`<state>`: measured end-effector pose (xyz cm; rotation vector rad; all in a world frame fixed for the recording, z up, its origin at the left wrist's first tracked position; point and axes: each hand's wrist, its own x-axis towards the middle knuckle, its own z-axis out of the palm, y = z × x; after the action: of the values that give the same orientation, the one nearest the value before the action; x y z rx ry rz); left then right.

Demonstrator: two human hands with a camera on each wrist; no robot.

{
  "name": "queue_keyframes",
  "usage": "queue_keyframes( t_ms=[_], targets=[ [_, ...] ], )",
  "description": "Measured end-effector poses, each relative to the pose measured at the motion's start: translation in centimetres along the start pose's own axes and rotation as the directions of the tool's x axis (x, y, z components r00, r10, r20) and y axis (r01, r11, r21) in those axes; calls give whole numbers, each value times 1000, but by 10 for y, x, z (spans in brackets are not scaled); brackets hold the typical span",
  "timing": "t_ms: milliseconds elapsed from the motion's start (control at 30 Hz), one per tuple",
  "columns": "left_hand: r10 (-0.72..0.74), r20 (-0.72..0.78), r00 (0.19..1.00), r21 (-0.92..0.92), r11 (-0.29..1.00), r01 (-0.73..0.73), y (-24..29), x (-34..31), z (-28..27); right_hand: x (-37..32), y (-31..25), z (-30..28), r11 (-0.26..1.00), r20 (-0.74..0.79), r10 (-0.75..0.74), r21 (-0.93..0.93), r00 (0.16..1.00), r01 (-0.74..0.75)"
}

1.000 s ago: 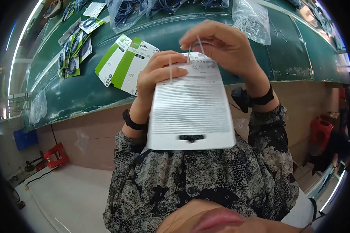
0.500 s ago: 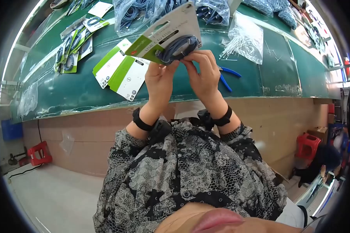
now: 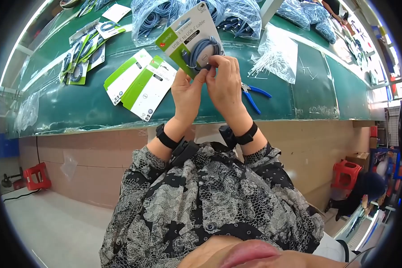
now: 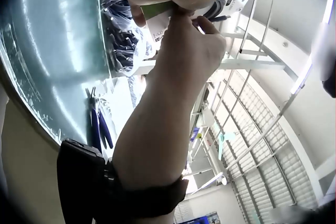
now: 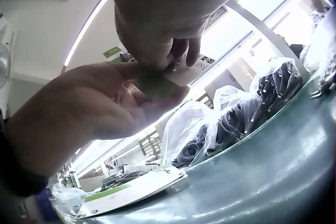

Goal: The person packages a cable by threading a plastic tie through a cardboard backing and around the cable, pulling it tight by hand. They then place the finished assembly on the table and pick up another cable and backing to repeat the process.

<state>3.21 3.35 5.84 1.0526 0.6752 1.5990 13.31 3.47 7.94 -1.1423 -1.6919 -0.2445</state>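
A white and green backing card point(image 3: 183, 33), printed for a USB-C cable, is raised tilted above the bench with its front up. On its face lies a coiled blue-grey cable point(image 3: 203, 51). My left hand point(image 3: 186, 96) holds the card's lower green edge, fingers behind it and thumb in front. At the coil's lower right side my right hand point(image 3: 225, 82) pinches the cable with thumb and curled fingers; its fingertips are partly hidden. In the right wrist view the left fingers wrap the green card corner point(image 5: 155, 86). Blue-handled pliers point(image 3: 254, 96) lie just right of the hands.
Loose backing cards point(image 3: 149, 91) overlap left of the hands on the green bench point(image 3: 89, 107). Carded cables point(image 3: 82, 53) are piled farther left. Bags of cables point(image 3: 165, 18) stand at the back, and a bag of white ties point(image 3: 277, 53) lies to the right.
The card was first held back side up near the chest, with white ties sticking through it. It then turned over and rose above the bench; now its printed front faces the head camera more.
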Motion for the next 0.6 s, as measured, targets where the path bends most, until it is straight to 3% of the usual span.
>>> queue_keyframes(
  t_ms=[100,200,267,367,500,600],
  targets=[
    [-105,-1,994,-200,974,103,4,4,3,1,8,0,1000,19,12,-1,1000,-12],
    [-192,-30,981,-285,942,175,16,16,2,0,11,-4,999,5,45,11,999,-45],
    [-229,-38,973,-326,923,204,16,21,-2,-1,7,-6,989,-30,96,119,995,-92],
    [39,46,998,-20,999,-39,3,18,-10,4,9,-7,978,-19,114,177,993,-109],
    [108,50,993,88,990,-112,3,13,-5,7,11,-6,975,18,94,203,995,-96],
    [97,39,995,61,993,-99,6,13,-4,5,8,-3,964,2,122,239,993,-119]
  ],
)
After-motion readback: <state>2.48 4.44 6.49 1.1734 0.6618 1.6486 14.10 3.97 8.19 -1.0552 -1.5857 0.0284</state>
